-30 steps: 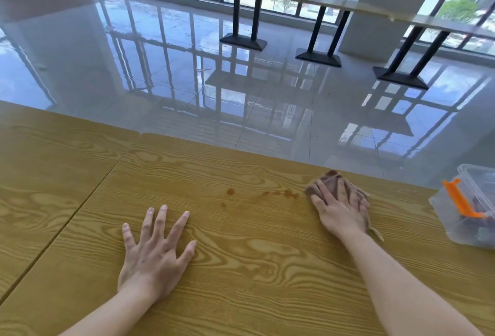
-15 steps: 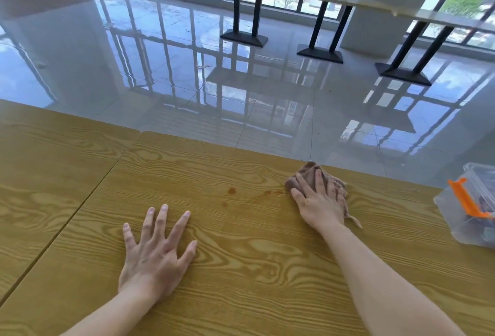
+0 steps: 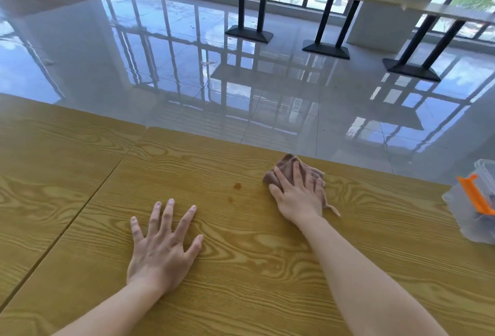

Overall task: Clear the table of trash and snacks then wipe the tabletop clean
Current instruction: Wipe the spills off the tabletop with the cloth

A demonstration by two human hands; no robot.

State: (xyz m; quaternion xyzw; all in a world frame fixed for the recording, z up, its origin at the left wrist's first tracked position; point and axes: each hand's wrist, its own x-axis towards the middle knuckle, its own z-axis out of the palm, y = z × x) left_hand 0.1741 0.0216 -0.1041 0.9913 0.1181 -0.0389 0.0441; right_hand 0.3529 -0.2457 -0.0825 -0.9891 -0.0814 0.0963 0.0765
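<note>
Sliding leftward over the last second, the crumpled brown wiping cloth (image 3: 286,165) lay near the far edge of the yellow wood-grain tabletop (image 3: 267,268), pinned flat beneath the right hand (image 3: 297,196). That hand did not clutch the cloth; its fingers (image 3: 296,172) were laid out nearly straight on top, pressing down, with one corner of the fabric trailing out by the wrist. A second earlier a reddish-brown smear had shown on the wood just left of the cloth. The cloth now covered that stretch, so whether the smear had actually lifted could not be told.

Two marks remained exposed just left of the cloth: a round reddish-brown spot (image 3: 237,186) and a fainter fleck (image 3: 229,198) below it. Judging from this, the wiping was under way but unfinished, and the same leftward stroke would need to carry on across both.

The left hand (image 3: 160,247) had kept its place nearer the person, palm down, fingers spread, holding nothing, apparently as a brace. At the right edge sat a clear plastic lidded container (image 3: 466,225) with an orange clip (image 3: 475,196), well apart from the cloth. No trash or snacks showed on the wood in view.
</note>
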